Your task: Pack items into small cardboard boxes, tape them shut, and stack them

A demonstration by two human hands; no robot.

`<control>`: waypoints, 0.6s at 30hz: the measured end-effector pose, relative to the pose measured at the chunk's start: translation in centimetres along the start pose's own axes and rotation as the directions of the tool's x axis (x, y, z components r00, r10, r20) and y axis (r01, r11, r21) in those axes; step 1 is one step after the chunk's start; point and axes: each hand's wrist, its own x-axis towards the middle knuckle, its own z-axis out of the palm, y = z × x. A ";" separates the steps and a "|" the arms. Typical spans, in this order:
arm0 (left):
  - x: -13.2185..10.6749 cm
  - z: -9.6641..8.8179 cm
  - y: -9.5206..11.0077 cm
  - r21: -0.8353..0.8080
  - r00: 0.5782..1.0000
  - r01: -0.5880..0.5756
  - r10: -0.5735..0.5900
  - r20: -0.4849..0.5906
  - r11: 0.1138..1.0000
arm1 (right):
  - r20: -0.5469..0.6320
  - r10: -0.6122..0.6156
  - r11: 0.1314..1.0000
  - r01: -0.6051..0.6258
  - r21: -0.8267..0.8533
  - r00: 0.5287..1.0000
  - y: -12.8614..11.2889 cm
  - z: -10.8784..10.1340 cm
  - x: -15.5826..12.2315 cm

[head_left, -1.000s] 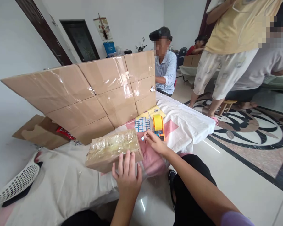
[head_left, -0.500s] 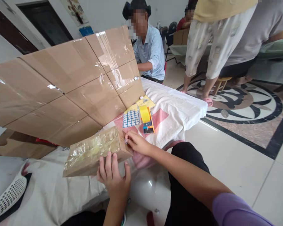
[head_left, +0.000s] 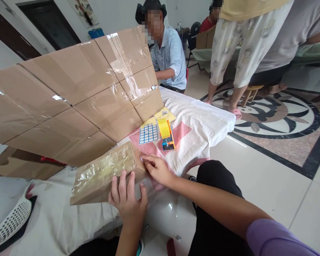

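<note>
A taped cardboard box (head_left: 101,170) lies tilted near the front edge of the cloth-covered table. Spread fingers of my left hand (head_left: 129,197) rest against its near side and top edge. At the box's right end is my right hand (head_left: 157,169), its fingers drawn together at a small white sticker label (head_left: 141,158) touching the cardboard. How firmly the fingertips grip the label is hard to see. Just beyond lie a sheet of blue-bordered labels (head_left: 148,133) and a tape dispenser (head_left: 165,134) with a yellow roll.
Joined cardboard boxes (head_left: 77,92) stand like a wall along the table's far side. A yellow sheet (head_left: 166,114) lies by its right end. Behind it sits a person in a light blue shirt (head_left: 170,53). A white perforated basket (head_left: 12,222) is at the left.
My right fingers have shifted from pinching the label near the box's end to lying flatter against it, index finger extended. The box's left end has dipped slightly; my left hand stays put.
</note>
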 end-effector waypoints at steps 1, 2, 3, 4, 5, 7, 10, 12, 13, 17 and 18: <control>0.1 0.0 0.0 0.002 1.000 -0.007 0.007 -0.002 1.000 | 0.020 0.007 1.000 -0.006 -0.019 1.000 0.0 -0.1 0.0; 0.2 0.0 -0.1 0.004 1.000 -0.015 0.015 -0.006 1.000 | 0.038 0.017 0.999 -0.015 -0.037 0.999 0.0 -0.2 0.1; 0.3 0.0 -0.3 0.004 1.000 -0.025 0.025 -0.013 1.000 | 0.055 0.022 0.998 -0.019 -0.055 0.998 -0.1 -0.4 0.2; 0.4 -0.1 -0.5 -0.002 0.999 -0.042 0.042 -0.023 0.999 | 0.077 0.015 0.997 -0.010 -0.071 0.997 -0.1 -0.7 0.3; 0.5 -0.1 -0.9 -0.019 0.998 -0.060 0.059 -0.036 0.998 | 0.105 -0.003 0.996 0.012 -0.086 0.994 -0.2 -1.0 0.4; 0.8 -0.4 -1.7 -0.093 0.995 -0.077 0.071 -0.067 0.993 | 0.175 -0.052 0.991 0.073 -0.114 0.983 -0.5 -1.7 0.5; 1.1 -0.9 -3.2 -0.243 0.992 -0.029 -0.003 -0.128 0.970 | 0.352 -0.078 0.967 0.157 -0.200 0.933 -1.3 -2.2 0.8; 0.9 -1.1 -4.0 -0.299 0.987 -0.010 -0.039 -0.156 0.954 | 0.461 -0.077 0.938 0.220 -0.266 0.884 -1.8 -1.9 0.9; 0.7 -1.0 -4.3 -0.304 0.986 -0.013 -0.038 -0.160 0.953 | 0.481 -0.078 0.924 0.244 -0.293 0.873 -2.0 -1.5 1.0; -0.9 0.2 -4.4 -0.231 0.994 -0.015 -0.011 -0.109 0.973 | 0.378 -0.070 0.910 0.214 -0.355 0.923 -2.4 0.2 1.1; -1.3 0.6 -4.2 -0.208 0.995 -0.015 -0.005 -0.095 0.978 | 0.361 -0.070 0.913 0.206 -0.352 0.930 -2.5 0.4 1.0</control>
